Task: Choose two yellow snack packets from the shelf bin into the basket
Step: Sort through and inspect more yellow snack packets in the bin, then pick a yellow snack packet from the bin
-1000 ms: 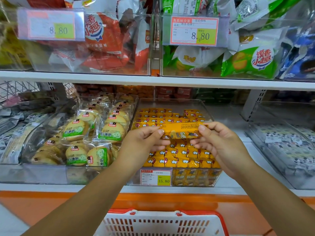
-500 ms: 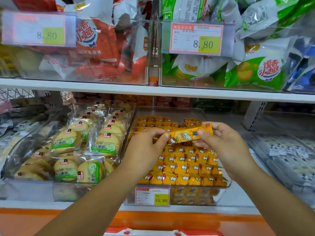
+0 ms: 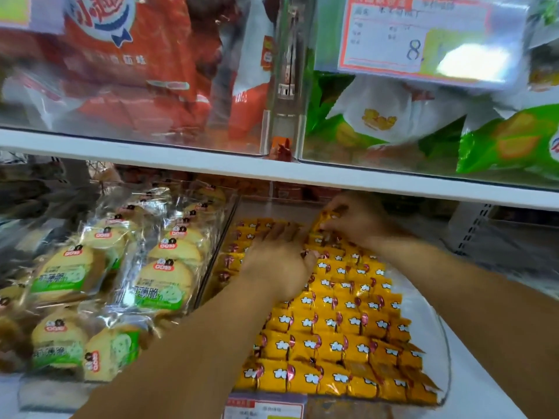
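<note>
A clear shelf bin (image 3: 445,337) on the lower shelf holds several rows of yellow snack packets (image 3: 332,343). Both my hands are inside it. My right hand (image 3: 363,222) is at the back of the bin, fingers pinched on one yellow packet (image 3: 324,218) that is lifted a little above the rows. My left hand (image 3: 279,263) lies palm down on the packets in the middle of the bin, fingers stretched forward, with nothing visibly held. The basket is out of view.
A clear bin of round biscuits in green-labelled wrappers (image 3: 160,276) stands directly to the left. The white upper shelf board (image 3: 211,164) hangs low over the back of the bin, carrying bins of red bags (image 3: 127,74) and green bags (image 3: 499,146). A price tag (image 3: 266,408) fronts the yellow bin.
The view has moved closer and higher, so the basket is gone from sight. My left hand let go of the packet held by both hands and dropped onto the rows; my right hand carried it toward the bin's back.
</note>
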`<state>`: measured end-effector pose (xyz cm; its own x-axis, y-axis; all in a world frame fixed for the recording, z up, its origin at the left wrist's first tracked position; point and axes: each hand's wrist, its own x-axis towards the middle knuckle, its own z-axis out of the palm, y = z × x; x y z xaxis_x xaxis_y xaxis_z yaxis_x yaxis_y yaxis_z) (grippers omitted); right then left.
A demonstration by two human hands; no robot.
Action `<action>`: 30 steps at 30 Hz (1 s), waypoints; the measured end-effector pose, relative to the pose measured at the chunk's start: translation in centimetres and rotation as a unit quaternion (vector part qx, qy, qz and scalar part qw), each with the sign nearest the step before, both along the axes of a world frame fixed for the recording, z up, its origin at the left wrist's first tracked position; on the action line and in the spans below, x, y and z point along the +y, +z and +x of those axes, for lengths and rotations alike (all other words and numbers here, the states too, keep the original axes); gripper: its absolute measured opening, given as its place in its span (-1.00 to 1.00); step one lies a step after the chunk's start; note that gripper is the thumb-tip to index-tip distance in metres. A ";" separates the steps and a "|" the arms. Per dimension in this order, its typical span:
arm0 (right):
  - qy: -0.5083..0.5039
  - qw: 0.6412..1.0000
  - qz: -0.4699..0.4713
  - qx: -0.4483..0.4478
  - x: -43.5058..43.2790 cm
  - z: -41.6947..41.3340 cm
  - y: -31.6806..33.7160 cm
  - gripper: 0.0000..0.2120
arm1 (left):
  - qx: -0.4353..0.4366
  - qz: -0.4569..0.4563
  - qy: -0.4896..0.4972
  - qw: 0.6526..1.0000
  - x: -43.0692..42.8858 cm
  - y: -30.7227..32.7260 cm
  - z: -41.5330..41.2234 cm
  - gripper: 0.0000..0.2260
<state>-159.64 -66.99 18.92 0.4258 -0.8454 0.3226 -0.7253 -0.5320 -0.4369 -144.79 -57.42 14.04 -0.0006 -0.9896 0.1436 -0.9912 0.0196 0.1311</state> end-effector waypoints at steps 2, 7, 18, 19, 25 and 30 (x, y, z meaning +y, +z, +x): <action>0.028 0.999 -0.009 0.034 -1.0 0.7 -0.3 -0.73 | 0.002 -0.009 0.002 1.000 -0.1 -0.3 -0.1 -0.44; 0.115 0.986 0.002 0.119 -2.7 1.7 -1.1 -0.83 | 0.011 -0.021 0.005 1.000 -0.4 -0.7 0.1 -0.45; 0.056 0.961 -0.049 0.265 -3.2 -2.0 0.3 -0.85 | -0.019 -0.020 -0.057 0.998 -0.3 -0.3 -0.1 -0.53; 0.053 0.959 -0.057 0.271 -3.1 -1.9 0.2 -0.83 | -0.019 -0.016 -0.055 0.998 -0.3 -0.3 -0.1 -0.53; 0.020 0.976 -0.065 0.207 -2.4 -1.9 0.2 -0.88 | -0.016 -0.016 -0.048 0.999 -0.1 -0.2 -0.2 -0.54; -0.005 0.995 -0.062 0.076 -1.0 -2.7 0.3 -0.84 | 0.002 -0.020 -0.041 0.999 0.3 0.2 -0.3 -0.54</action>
